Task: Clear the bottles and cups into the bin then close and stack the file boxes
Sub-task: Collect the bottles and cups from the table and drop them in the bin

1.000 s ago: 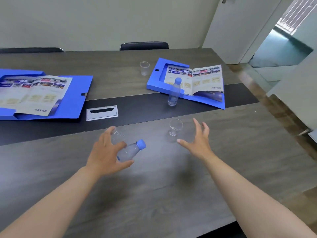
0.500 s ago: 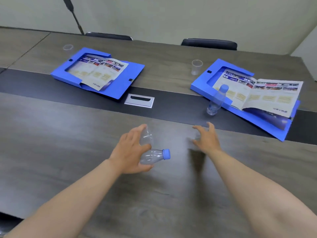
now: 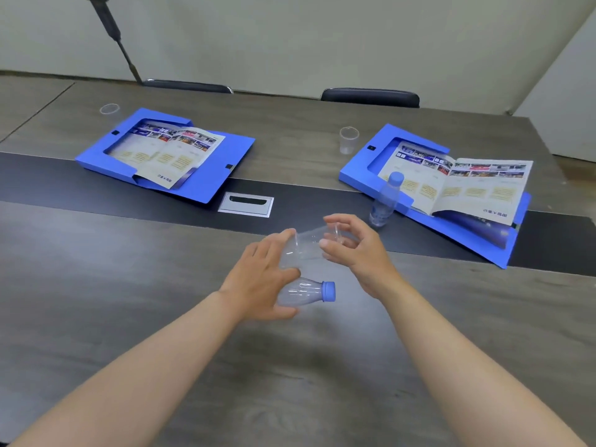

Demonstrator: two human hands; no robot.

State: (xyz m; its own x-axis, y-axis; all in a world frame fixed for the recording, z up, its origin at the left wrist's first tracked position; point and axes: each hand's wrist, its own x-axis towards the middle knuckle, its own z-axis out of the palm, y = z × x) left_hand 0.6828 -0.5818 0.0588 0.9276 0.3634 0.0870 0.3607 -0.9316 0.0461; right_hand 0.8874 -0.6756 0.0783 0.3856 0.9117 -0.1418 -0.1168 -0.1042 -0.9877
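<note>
My left hand [image 3: 261, 279] grips an empty clear bottle with a blue cap [image 3: 306, 293], lying sideways just above the table, and holds a clear cup [image 3: 290, 251] in its fingertips. My right hand [image 3: 358, 253] pinches a second clear cup [image 3: 333, 235], tipped on its side against the first; whether the two are nested I cannot tell. Another blue-capped bottle [image 3: 385, 201] stands upright by the right open blue file box [image 3: 477, 233]. The left open blue file box [image 3: 238, 150] lies further back. Single clear cups stand at the back middle [image 3: 348, 140] and far left [image 3: 109, 108].
Open brochures lie in both file boxes. A silver cable hatch [image 3: 246, 204] sits in the table's dark centre strip. Two black chair backs [image 3: 369, 98] stand behind the grey wooden table [image 3: 129, 285]. A dark pole [image 3: 113, 27] leans at the back left. No bin is in view.
My right hand picked the clear cup up off the table and brought it left to the cup in my left hand. The view swung left, showing both file boxes.
</note>
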